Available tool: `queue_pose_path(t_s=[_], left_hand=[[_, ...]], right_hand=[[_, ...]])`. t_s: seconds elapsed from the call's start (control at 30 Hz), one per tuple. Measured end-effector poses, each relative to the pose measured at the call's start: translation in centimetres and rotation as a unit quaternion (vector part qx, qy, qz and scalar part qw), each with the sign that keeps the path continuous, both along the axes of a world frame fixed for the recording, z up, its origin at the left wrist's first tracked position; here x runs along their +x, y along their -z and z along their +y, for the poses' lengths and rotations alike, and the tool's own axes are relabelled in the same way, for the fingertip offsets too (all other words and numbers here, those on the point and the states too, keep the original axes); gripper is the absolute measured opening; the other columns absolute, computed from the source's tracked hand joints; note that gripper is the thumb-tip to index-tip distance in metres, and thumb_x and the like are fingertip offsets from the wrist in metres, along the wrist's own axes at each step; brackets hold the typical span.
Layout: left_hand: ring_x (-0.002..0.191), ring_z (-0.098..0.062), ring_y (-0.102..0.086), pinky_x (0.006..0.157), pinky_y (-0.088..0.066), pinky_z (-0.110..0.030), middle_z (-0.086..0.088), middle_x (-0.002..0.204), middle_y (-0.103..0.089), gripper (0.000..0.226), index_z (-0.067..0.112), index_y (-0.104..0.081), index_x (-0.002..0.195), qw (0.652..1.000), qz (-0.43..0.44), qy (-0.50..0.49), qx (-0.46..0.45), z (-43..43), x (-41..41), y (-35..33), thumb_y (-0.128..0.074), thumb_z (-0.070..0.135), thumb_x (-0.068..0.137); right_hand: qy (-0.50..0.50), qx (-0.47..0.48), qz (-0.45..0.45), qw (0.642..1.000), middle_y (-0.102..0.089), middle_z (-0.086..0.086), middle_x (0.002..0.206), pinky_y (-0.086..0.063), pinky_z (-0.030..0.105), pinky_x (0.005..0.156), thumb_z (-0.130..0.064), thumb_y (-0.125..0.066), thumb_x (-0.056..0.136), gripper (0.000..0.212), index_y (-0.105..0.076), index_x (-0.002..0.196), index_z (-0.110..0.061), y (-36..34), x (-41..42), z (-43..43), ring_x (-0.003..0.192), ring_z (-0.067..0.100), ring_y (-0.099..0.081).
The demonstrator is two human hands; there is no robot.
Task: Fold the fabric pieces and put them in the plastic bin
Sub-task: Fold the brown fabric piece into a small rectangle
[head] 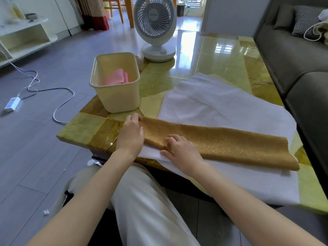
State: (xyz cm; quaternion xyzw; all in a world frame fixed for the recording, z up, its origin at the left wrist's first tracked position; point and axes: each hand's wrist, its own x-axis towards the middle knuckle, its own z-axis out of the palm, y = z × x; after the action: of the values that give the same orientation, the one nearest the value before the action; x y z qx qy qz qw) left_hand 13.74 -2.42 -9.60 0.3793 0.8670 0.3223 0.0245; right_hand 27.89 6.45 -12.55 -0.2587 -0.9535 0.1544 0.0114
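The gold fabric is lying as a long folded strip along the near edge of the table, on top of a spread white fabric. The person's left hand is covering the strip's left end, its fingers curling down over the far side of that end and gripping it. The right hand is resting just beside it on the strip, bent fingers on the gold cloth and thumb at its near edge, pinching a small bunch there. The rest of the strip is running out to the right, away from both hands. The plastic bin is standing at the table's left edge, just beyond the left hand, with a folded pink fabric lying inside; a fan is standing behind the bin.
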Motion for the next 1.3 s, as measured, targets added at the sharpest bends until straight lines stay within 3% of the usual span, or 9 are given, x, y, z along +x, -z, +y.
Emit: queue_pose_path(t_s=[0.17, 0.37, 0.5, 0.63, 0.77, 0.83, 0.97, 1.17, 1.3], left_hand=[[0.07, -0.012, -0.045, 0.065, -0.033, -0.02, -0.005, 0.097, -0.047, 0.015, 0.006, -0.047, 0.105, 0.999, 0.002, -0.004, 0.054, -0.6, -0.1, -0.8, -0.054, 0.008, 0.092], [0.071, -0.011, -0.046, 0.064, -0.039, -0.018, -0.003, 0.085, -0.047, 0.018, 0.008, -0.046, 0.101, 0.985, -0.007, 0.049, 0.164, 1.0, 1.4, -1.7, -0.057, 0.003, 0.088], [0.074, -0.012, -0.051, 0.067, -0.047, -0.021, 0.001, 0.084, -0.049, 0.024, 0.011, -0.044, 0.097, 0.969, -0.043, 0.103, 0.219, 2.9, 4.0, -2.1, -0.059, -0.003, 0.084], [0.079, -0.017, -0.052, 0.069, -0.045, -0.021, -0.003, 0.084, -0.051, 0.031, 0.009, -0.046, 0.1, 0.958, -0.093, 0.151, 0.224, 4.7, 7.1, -1.6, -0.06, -0.007, 0.078], [0.082, -0.015, -0.052, 0.074, -0.048, -0.026, 0.005, 0.085, -0.047, 0.036, 0.012, -0.047, 0.102, 0.954, -0.099, 0.233, 0.161, 5.4, 9.3, 0.1, -0.055, -0.009, 0.074], [0.086, -0.016, -0.053, 0.078, -0.049, -0.031, 0.002, 0.091, -0.049, 0.036, 0.01, -0.048, 0.104, 0.951, -0.086, 0.27, 0.123, 5.4, 9.7, 1.0, -0.053, -0.008, 0.074], [0.103, -0.025, -0.045, 0.088, -0.035, -0.033, -0.006, 0.107, -0.049, 0.04, 0.011, -0.051, 0.109, 0.964, 0.069, 0.257, 0.003, 5.0, 9.3, 2.9, -0.055, -0.002, 0.072], [0.103, -0.026, -0.048, 0.086, -0.038, -0.033, -0.009, 0.109, -0.049, 0.046, 0.01, -0.053, 0.109, 0.967, 0.134, 0.21, -0.046, 3.8, 6.8, 3.8, -0.049, -0.016, 0.072], [0.104, -0.024, -0.046, 0.085, -0.039, -0.03, -0.007, 0.109, -0.047, 0.041, 0.012, -0.053, 0.108, 0.962, 0.133, 0.223, -0.08, 2.8, 5.8, 4.7, -0.049, -0.012, 0.076]], right_hand=[[0.008, 0.049, 0.016, 0.999, -0.052, 0.001, 0.127, -0.045, 0.032, 0.085, -0.026, -0.044, 0.096, 0.032, -0.048, 0.126, -0.017, 0.2, -1.4, -1.0, 0.113, 0.022, -0.05], [0.002, -0.106, 0.09, 0.99, -0.036, 0.0, 0.149, -0.041, 0.031, 0.103, -0.004, -0.043, 0.091, 0.061, -0.024, 0.148, -0.016, -0.5, -1.2, -1.1, 0.133, 0.017, -0.039], [0.074, -0.172, 0.277, 0.943, -0.059, 0.003, 0.126, -0.047, 0.028, 0.099, 0.003, -0.04, 0.09, 0.05, -0.038, 0.138, -0.011, -2.1, 0.4, -0.2, 0.114, 0.013, -0.057], [0.179, -0.269, 0.352, 0.878, -0.071, 0.002, 0.099, -0.056, 0.032, 0.083, -0.019, -0.033, 0.101, 0.03, -0.06, 0.112, -0.011, -4.1, 2.7, 1.8, 0.092, 0.01, -0.068], [0.254, -0.366, 0.296, 0.845, -0.073, 0.006, 0.086, -0.059, 0.032, 0.071, -0.045, -0.038, 0.097, 0.047, -0.069, 0.095, -0.01, -4.6, 4.8, 3.8, 0.08, 0.016, -0.071], [0.284, -0.394, 0.247, 0.839, -0.073, 0.008, 0.088, -0.059, 0.035, 0.073, -0.037, -0.049, 0.095, 0.033, -0.069, 0.092, -0.01, -4.1, 5.4, 4.4, 0.081, 0.018, -0.071], [0.316, -0.394, 0.206, 0.839, -0.063, 0.002, 0.076, -0.057, 0.028, 0.071, -0.013, -0.055, 0.091, 0.016, -0.064, 0.078, -0.01, -2.5, 5.9, 4.9, 0.078, 0.016, -0.065], [0.327, -0.339, 0.115, 0.874, -0.064, 0.006, 0.086, -0.054, 0.041, 0.086, -0.021, -0.055, 0.09, 0.026, -0.06, 0.108, -0.003, -1.0, 4.9, 4.7, 0.083, 0.021, -0.063], [0.323, -0.285, 0.067, 0.9, -0.055, 0.005, 0.098, -0.046, 0.032, 0.077, -0.025, -0.053, 0.092, 0.041, -0.043, 0.127, -0.007, -0.8, 4.2, 4.0, 0.09, 0.021, -0.055]])
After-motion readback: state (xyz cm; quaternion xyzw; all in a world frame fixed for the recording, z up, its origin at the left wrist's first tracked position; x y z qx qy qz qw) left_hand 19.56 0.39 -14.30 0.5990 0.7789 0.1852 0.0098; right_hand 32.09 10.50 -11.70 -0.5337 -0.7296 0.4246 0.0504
